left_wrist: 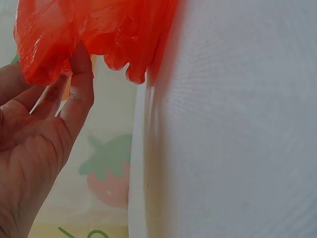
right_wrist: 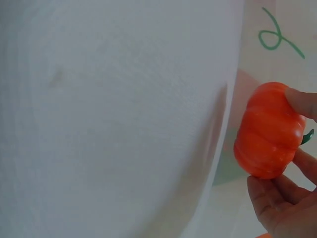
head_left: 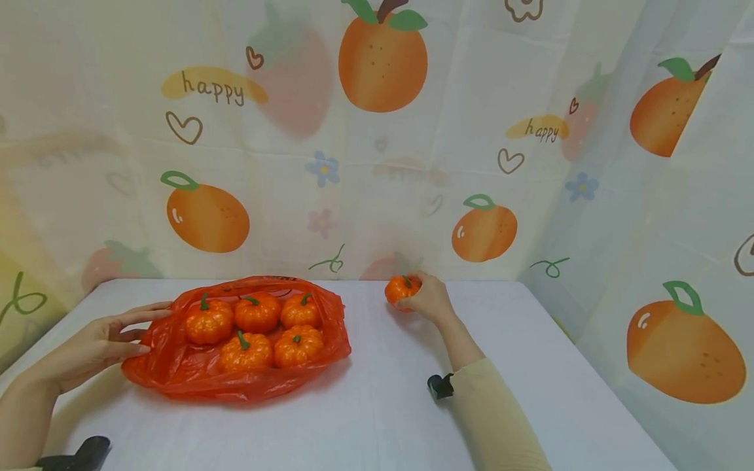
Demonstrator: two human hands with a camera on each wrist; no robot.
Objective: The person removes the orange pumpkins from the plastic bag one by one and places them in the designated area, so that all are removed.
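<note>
Half curled, the left hand (head_left: 97, 345) pinches a thin red bag (head_left: 177, 383); the right hand (head_left: 431, 299), curled too, holds 1 pumpkin (head_left: 396, 292) above the table's (head_left: 377, 412) back. That pumpkin looks light, hard and slippery, so its round sides seem best to grip.

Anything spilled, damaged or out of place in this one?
Nothing stands out: five pumpkins sit in the open red bag, with no visible damage or spill. The lone pumpkin outside is in the right hand.
</note>
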